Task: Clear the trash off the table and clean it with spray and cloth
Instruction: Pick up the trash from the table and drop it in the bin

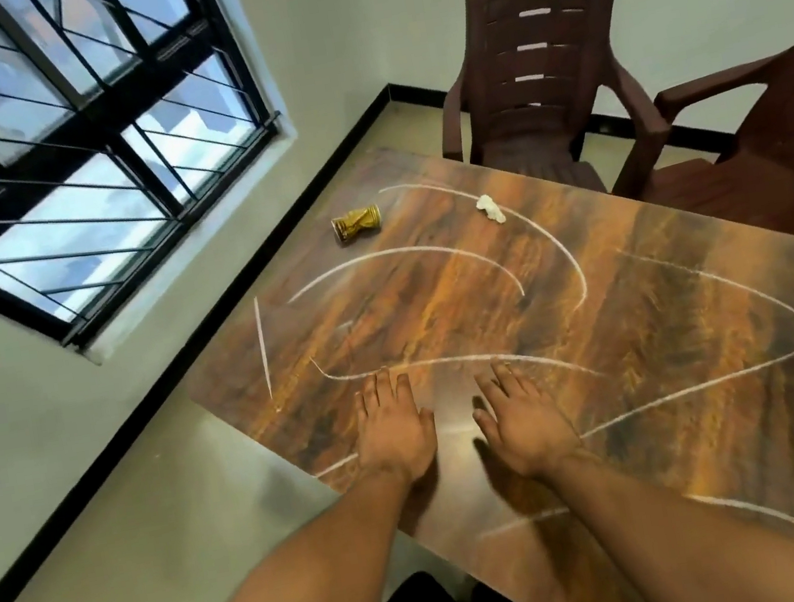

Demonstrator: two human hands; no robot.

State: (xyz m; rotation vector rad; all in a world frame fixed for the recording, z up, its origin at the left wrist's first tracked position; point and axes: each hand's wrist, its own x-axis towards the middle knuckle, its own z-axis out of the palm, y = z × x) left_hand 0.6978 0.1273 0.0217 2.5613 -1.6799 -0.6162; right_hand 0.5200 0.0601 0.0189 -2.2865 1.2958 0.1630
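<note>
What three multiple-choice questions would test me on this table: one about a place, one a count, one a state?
1. Where does the crushed gold can lie on the table?
A) between the hands
B) near the far left corner
C) on a chair

2. How many pieces of trash lie there?
A) one
B) two
C) five

3. How are the left hand and right hand?
A) gripping a cloth
B) pinching the can
C) open, holding nothing

Answers: 1 B, it lies far beyond both hands; 2 B, the can and a crumpled white paper wad; 3 C, both palms face down, nothing held.
</note>
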